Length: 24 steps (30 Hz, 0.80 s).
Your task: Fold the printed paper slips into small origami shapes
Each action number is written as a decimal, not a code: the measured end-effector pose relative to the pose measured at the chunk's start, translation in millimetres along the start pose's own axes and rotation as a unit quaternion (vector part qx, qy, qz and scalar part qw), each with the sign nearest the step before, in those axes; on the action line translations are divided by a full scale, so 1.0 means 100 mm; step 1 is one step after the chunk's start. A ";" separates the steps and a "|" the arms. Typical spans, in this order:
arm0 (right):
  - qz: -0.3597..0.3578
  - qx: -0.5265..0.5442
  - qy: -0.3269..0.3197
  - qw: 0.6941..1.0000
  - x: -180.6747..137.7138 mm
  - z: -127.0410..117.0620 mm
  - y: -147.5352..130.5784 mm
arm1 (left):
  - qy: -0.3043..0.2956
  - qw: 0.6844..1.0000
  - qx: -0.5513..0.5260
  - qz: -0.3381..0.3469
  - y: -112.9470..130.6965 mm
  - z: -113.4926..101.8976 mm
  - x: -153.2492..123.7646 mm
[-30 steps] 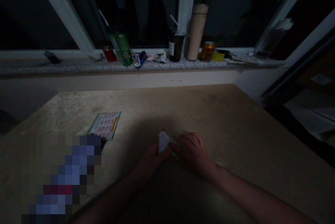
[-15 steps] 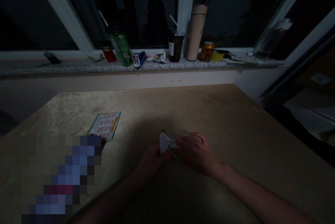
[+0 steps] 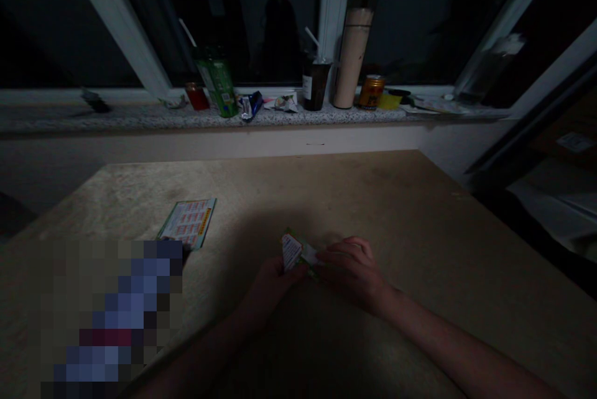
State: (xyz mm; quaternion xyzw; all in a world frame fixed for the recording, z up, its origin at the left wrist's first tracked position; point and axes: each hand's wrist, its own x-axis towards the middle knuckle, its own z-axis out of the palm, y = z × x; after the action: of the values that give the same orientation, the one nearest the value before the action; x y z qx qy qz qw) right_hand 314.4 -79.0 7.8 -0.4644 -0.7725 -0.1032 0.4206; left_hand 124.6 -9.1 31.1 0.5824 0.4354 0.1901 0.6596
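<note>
A small folded piece of printed paper (image 3: 291, 251), with a white text panel and green edges, is held low over the table. My left hand (image 3: 270, 284) grips its lower left side, thumb across the front. From the right, my right hand (image 3: 352, 268) has its fingers bent together over the pale right side of the paper; my fingertips there are partly hidden and dim. To the left on the table lies a flat printed card (image 3: 189, 222) with green borders and rows of red print. A blurred-out blue area covers its lower corner.
The tan table (image 3: 298, 188) ends at a wall below a speckled windowsill (image 3: 153, 118). On the sill stand a green can (image 3: 221, 88), a red jar (image 3: 196, 96), a dark cup with a straw (image 3: 314, 88), a tall beige flask (image 3: 352, 60), an orange can (image 3: 372, 92) and crumpled wrappers (image 3: 284, 102).
My right hand has shifted slightly, its fingers closing in on the paper's right side. The paper has tilted a little in my left hand. The card stays put.
</note>
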 end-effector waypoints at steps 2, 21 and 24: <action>-0.006 0.005 0.010 1.000 0.03 -0.02 -0.02 | -0.001 1.000 0.002 0.003 -0.01 0.00 0.01; 0.325 0.222 -0.029 0.919 0.07 0.09 -0.16 | -0.006 1.000 0.016 0.008 0.00 0.00 0.00; 0.308 0.234 -0.111 0.916 0.08 0.10 -0.16 | -0.024 0.999 0.041 0.027 -0.02 0.01 0.00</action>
State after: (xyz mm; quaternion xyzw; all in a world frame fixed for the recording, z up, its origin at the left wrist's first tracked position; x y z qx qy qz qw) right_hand 294.1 -77.3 10.9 -0.5763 -0.6352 0.2673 0.4392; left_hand 124.5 -10.2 29.1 0.6248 0.4111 0.1759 0.6401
